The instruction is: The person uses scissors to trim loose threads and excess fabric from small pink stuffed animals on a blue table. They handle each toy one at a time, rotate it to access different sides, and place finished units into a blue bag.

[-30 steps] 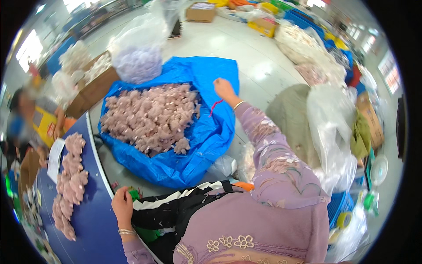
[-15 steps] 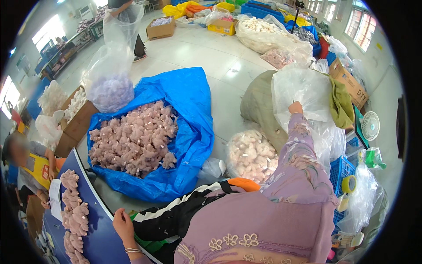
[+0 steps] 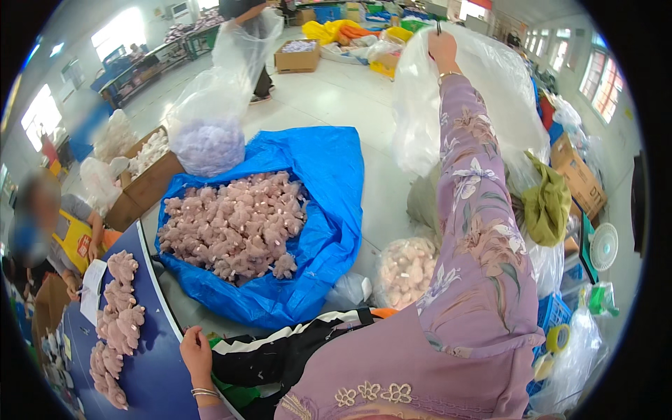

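My right hand is stretched far ahead, closed on a large clear plastic bag that it holds up and spreads across the right side. A thin dark tip sticks up above the fist; I cannot tell what it is. At the edge of the blue table, my left hand stays low with its fingers curled, and whatever may be inside them is hidden. Several small pink plush toys lie in a row on that table, beside a white paper sheet.
Ahead sits a blue tarp sack filled with pink plush pieces. Right of it are a clear bag of pale plush and an olive cloth sack. A co-worker is at the table's left; another person holds a bag farther off.
My right hand has moved forward and up, lifting the plastic bag off the olive sack. My view has shifted slightly; my left hand stays by the table edge.
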`<act>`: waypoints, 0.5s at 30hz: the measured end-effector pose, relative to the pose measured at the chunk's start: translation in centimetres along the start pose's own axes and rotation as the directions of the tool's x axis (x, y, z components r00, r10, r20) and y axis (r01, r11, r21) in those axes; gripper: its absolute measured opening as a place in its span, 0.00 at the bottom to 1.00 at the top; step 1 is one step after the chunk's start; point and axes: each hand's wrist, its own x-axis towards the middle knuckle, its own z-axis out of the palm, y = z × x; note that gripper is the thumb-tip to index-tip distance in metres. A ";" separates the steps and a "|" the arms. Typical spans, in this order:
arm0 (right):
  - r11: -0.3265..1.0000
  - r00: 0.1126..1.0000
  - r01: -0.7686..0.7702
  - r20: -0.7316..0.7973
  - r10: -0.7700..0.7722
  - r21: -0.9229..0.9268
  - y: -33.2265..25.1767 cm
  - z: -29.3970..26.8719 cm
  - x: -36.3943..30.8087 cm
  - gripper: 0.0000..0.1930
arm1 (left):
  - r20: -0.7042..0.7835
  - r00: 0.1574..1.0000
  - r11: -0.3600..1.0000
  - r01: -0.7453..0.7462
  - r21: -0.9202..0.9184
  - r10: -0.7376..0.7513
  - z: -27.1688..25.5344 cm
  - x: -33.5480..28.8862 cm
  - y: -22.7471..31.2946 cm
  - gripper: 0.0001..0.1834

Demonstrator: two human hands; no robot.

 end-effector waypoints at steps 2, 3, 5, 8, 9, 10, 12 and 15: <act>0.977 0.999 0.023 -0.037 -0.015 0.212 -6.0 0.2 0.2 0.20 | -0.017 1.000 1.000 -0.015 0.004 0.015 -0.1 -0.1 0.3 0.06; 0.987 0.998 0.050 0.020 -0.054 0.153 -6.7 2.0 1.5 0.21 | -0.024 0.999 1.000 -0.024 0.005 0.024 -0.1 0.0 0.4 0.06; 0.981 0.997 0.054 0.036 -0.061 0.186 -9.3 3.9 2.4 0.21 | -0.047 0.998 0.999 -0.046 0.006 0.046 0.0 0.0 0.1 0.06; 0.957 0.998 0.042 -0.059 -0.026 0.286 -12.6 6.4 3.2 0.22 | -0.032 0.999 1.000 -0.020 0.017 0.021 0.0 -0.1 0.3 0.05; 0.977 0.995 0.077 -0.077 -0.063 0.201 -12.8 6.9 3.5 0.22 | -0.020 1.000 1.000 -0.002 0.021 0.002 -0.1 0.0 0.5 0.05; 0.987 0.990 0.115 -0.092 -0.105 0.108 -12.9 7.5 3.8 0.22 | -0.020 1.000 1.000 -0.003 0.024 0.003 -0.1 0.0 0.6 0.05; 0.962 0.986 0.101 -0.156 -0.063 0.255 -14.2 8.2 3.1 0.22 | -0.019 1.000 0.999 0.009 0.039 -0.008 -0.2 -0.1 1.0 0.05; 0.980 0.991 0.104 -0.098 -0.088 0.169 -13.5 9.1 2.9 0.23 | -0.026 0.999 0.998 0.026 0.052 -0.025 -0.3 0.0 1.3 0.04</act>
